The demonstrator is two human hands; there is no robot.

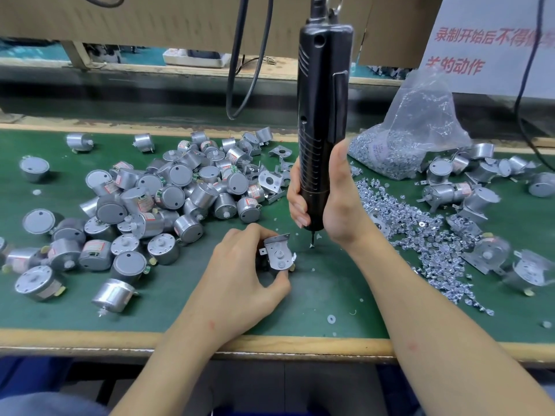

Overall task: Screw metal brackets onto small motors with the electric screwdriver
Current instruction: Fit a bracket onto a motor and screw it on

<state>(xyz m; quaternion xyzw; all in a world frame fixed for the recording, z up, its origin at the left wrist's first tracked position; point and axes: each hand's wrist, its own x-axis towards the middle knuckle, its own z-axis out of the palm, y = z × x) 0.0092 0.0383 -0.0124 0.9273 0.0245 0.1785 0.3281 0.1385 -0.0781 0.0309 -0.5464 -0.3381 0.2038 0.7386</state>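
Note:
My left hand (243,271) grips a small silver motor with a metal bracket (277,254) laid over its face, resting on the green mat. My right hand (327,193) is wrapped around the black electric screwdriver (322,115), which hangs upright from a cable. The screwdriver's bit (312,242) carries a screw and points down at the mat just right of the bracket, a short gap from it.
A big heap of bare motors (168,193) covers the left of the mat. Loose brackets (270,181) lie behind my hands. Loose screws (420,235) spread at the right below a plastic bag of screws (402,145). Motors with brackets on them (492,253) lie at the far right.

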